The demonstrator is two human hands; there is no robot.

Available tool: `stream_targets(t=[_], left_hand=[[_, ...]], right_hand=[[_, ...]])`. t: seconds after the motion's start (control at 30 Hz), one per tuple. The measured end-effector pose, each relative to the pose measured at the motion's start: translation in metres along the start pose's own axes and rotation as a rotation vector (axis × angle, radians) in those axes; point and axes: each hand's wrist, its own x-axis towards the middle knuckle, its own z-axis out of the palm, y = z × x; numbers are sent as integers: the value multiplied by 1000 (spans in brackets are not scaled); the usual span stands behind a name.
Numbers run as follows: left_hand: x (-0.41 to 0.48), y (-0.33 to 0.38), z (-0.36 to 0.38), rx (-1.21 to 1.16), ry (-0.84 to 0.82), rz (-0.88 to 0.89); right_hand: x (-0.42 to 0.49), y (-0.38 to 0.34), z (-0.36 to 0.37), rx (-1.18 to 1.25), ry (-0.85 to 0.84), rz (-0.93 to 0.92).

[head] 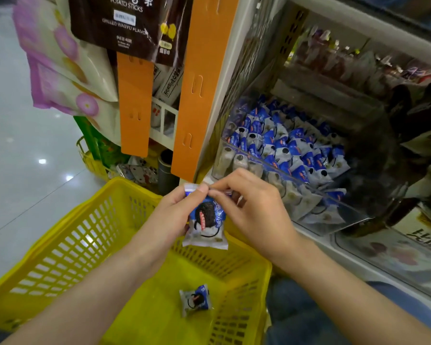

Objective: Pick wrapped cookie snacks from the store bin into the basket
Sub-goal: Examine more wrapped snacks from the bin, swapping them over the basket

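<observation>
Grey floor (23,170) (glossy); yellow basket (67,247)

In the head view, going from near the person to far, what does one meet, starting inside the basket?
First the loose cookie pack in the yellow basket → held cookie pack, pinched by left hand and right hand → store bin full of cookie packs.

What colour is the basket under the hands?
Bright yellow. The basket shows best in the head view, with one wrapped cookie snack lying inside.
</observation>
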Motion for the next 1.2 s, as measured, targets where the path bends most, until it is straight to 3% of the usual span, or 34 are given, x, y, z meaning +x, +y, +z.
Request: stream_targets(t=[0.13,0.27,0.43,0.53,0.63,0.77,0.97,1.07,1.2], left_hand=[[-5,-1,-2,124,-42,-80],[-3,-4,-7,81,122,-35],[4,-1,-20,8,349,70],[4,0,-21,17,358,143],[2,-1,-20,137,331,231],[-1,-1,-16,408,250,312],[0,-1,-15,275,273,216],[0,-1,-15,335,246,240],[1,-4,-13,384,212,229]], right_hand=[[0,5,2,160,74,208],[-3,5,8,356,48,375],[-7,7,22,513,-138,634],[-9,6,30,567,-290,751],[-13,6,31,276,-393,600],[-10,2,28,219,-283,325],[-7,3,31,503,-248,521],[-6,2,29,514,-182,466],[-6,1,23,283,-127,286]])
